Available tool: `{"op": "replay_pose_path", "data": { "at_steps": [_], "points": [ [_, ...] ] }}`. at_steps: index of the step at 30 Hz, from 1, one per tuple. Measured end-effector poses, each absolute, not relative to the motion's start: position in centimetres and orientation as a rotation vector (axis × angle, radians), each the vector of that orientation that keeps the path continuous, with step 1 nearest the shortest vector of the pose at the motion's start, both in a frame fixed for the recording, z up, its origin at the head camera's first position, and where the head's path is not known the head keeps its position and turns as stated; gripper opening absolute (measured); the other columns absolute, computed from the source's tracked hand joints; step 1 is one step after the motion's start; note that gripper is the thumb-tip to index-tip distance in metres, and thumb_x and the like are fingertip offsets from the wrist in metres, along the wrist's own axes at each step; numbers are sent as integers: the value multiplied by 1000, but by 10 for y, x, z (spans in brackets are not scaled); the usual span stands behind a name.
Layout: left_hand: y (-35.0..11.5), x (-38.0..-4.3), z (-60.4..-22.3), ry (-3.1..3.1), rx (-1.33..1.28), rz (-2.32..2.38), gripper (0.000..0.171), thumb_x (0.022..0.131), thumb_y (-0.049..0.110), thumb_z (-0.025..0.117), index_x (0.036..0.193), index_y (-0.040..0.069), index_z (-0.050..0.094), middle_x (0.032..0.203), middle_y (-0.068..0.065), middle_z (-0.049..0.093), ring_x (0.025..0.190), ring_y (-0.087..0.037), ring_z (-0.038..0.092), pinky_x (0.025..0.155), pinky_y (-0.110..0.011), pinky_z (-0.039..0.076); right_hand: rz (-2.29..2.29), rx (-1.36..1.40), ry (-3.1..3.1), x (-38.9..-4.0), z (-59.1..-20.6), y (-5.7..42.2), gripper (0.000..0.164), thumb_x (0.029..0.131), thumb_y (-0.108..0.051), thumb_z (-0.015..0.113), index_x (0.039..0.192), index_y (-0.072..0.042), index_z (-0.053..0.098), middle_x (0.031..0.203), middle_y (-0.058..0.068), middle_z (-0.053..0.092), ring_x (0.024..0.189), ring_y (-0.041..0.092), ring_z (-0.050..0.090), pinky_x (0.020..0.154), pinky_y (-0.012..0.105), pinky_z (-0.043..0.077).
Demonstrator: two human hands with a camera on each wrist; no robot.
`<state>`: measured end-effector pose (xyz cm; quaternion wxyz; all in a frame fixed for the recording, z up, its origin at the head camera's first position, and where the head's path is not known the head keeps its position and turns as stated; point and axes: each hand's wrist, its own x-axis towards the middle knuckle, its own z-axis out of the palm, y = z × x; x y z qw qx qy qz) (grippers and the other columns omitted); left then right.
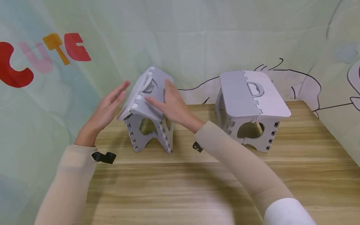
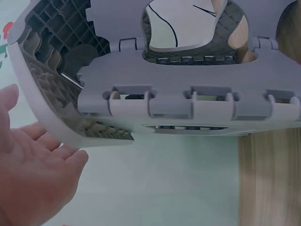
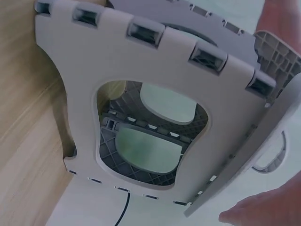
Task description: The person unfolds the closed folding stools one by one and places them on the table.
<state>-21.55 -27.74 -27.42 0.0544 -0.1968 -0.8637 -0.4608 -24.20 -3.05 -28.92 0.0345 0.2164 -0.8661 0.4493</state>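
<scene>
A grey and white folding step stool (image 1: 152,103) stands partly folded, its two seat halves raised into a peak with the handle slot at the ridge. At its left side is my left hand (image 1: 104,112), fingers straight and palm toward the light half. In the left wrist view its fingertips reach behind the edge of the seat panel (image 2: 44,101). My right hand (image 1: 175,106) lies over the grey half with fingers straight and thumb spread; contact is hard to tell. From the right wrist view, the stool's leg panel (image 3: 80,70) shows, with the right hand (image 3: 270,207) below right.
A second folding stool (image 1: 253,93), fully unfolded, stands to the right on the wooden table (image 1: 168,190). Behind and at both sides hangs a pale printed cloth (image 1: 180,47) with coloured letters at left.
</scene>
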Motion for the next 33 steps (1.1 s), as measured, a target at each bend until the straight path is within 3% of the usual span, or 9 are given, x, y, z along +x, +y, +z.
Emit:
{"op": "replay_pose_path", "data": {
  "at_steps": [5,11,17,25,33],
  "points": [
    [-270,-226,-266,-2733,-635,-1371,57,109,41,35,161,23,18,165,6,13,150,-17,10,120,-55,11,1337,655,-2743,-253,-287,-41,119,85,-79,50,158,-2,-4,166,13,-5,150,18,-5,120,30,2],
    [-264,-236,-265,-2829,-678,-1291,59,109,40,30,161,20,11,166,4,2,150,-14,-4,121,-51,1,1296,698,-2752,-262,-289,-45,117,88,-75,52,158,-1,-4,165,15,-6,151,21,-7,120,29,-3],
    [-259,-241,-268,-2860,-716,-1301,61,110,40,25,161,14,7,166,4,-5,149,-15,-12,120,-50,-7,1334,743,-2744,-266,-292,-46,113,89,-72,53,158,-1,-3,165,14,-8,150,19,-8,120,28,0],
    [-259,-244,-274,-2795,-840,-1411,57,111,35,20,161,14,3,167,-1,-4,150,-20,-3,119,-58,4,1166,784,-2793,-269,-293,-46,108,92,-74,45,159,-1,1,166,13,-6,151,19,-7,121,30,1],
    [-260,-244,-278,-2756,-899,-1488,56,111,30,19,161,14,1,167,-1,-5,150,-24,-2,116,-63,9,969,824,-2838,-269,-296,-47,105,94,-76,33,158,2,1,165,16,-7,151,21,-7,120,29,1]
  ]
}}
